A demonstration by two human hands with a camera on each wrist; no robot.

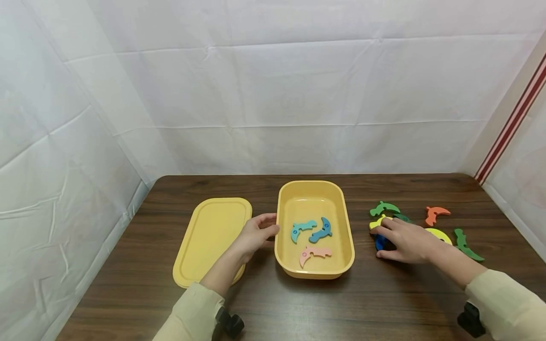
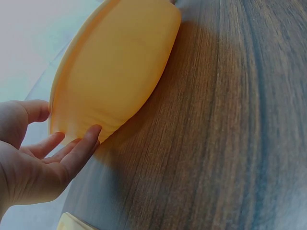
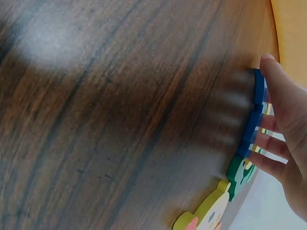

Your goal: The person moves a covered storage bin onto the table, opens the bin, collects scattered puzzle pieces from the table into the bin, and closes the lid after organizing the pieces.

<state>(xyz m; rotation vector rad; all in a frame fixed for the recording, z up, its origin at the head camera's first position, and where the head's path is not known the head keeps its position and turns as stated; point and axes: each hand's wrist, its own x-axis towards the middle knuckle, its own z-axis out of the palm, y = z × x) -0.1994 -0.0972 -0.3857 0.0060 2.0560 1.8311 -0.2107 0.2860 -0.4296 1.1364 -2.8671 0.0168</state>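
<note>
A deep yellow tub (image 1: 313, 269) stands mid-table, holding a teal piece (image 1: 303, 227), a blue crescent piece (image 1: 322, 232) and a pink piece (image 1: 314, 254), all flat and curved. My left hand (image 1: 256, 234) rests against the tub's left side; in the left wrist view its lightly bent fingers (image 2: 86, 146) touch the outer wall. To the right of the tub, my right hand (image 1: 403, 240) is over the loose pieces. Its spread fingers touch a dark blue piece (image 3: 250, 129), with the thumb near one end. The hand partly hides this piece and a yellow one (image 1: 377, 222).
A yellow lid (image 1: 211, 237) lies left of the tub. Around the right hand are a green piece (image 1: 384, 208), an orange piece (image 1: 436, 214), a round yellow piece (image 1: 440, 234) and a darker green piece (image 1: 466, 245). White cloth (image 1: 273, 94) hangs behind the table.
</note>
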